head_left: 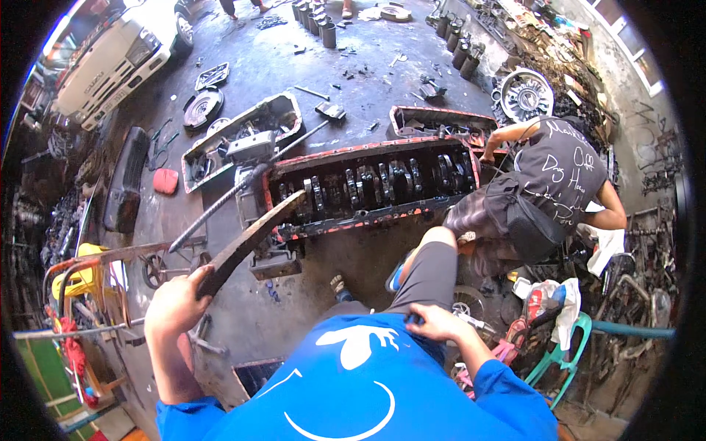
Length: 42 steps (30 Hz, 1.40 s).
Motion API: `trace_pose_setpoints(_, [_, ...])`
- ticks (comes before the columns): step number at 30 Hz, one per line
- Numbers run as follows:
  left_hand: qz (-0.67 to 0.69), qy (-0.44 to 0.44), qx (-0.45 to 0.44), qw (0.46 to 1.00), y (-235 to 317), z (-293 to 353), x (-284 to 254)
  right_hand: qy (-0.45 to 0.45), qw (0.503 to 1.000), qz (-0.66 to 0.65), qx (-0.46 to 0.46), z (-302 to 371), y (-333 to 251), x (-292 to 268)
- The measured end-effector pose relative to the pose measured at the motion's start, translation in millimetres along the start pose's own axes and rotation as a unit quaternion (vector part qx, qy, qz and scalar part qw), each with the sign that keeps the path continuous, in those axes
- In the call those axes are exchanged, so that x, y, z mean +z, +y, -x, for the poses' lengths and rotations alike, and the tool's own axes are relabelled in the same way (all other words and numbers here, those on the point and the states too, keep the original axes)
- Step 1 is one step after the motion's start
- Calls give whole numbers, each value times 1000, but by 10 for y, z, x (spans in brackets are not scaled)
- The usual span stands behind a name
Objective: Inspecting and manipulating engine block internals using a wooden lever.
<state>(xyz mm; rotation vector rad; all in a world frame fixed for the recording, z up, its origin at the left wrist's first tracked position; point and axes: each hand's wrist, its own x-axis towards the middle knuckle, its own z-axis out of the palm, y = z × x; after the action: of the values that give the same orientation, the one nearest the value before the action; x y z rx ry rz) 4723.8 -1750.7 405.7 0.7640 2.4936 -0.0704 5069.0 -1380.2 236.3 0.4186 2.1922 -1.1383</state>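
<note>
My left hand (176,303) is closed round the lower end of a long, dark, slightly curved flat bar (250,241), pale at its tip. The bar slants up and to the right, its tip appearing over the near left edge of the engine block (351,223). The block lies open, with a row of dark crankshaft (390,180) parts showing inside. Against the hem of my blue shirt, my right hand (435,322) has its fingers curled; something small and dark shows at them, too unclear to name.
A ribbed rod (217,206) slants left of the block, beside an oil pan (288,110). At the block's right end a co-worker (555,176) bends over, one arm reaching to it. A green plastic chair (577,345) stands at right, a yellow one (81,275) at left.
</note>
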Motion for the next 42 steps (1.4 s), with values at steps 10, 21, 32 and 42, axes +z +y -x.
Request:
trace_pose_setpoints(10, [94, -14, -6, 995, -164, 806, -401, 118, 980, -98, -130, -456, -738, -350])
trace_pose_setpoints(21, [70, -131, 6, 989, 685, -520, 258, 84, 972, -146, -163, -1015, -592, -525])
trace_pose_setpoints(32, [31, -156, -17, 987, 1848, -1818, 1080, 92, 977, -114, -156, -1496, -395, -390])
trace_pose_setpoints(42, [60, -179, -23, 982, 1858, -1672, 992, 79, 985, -35, -152, -1662, -486, -262])
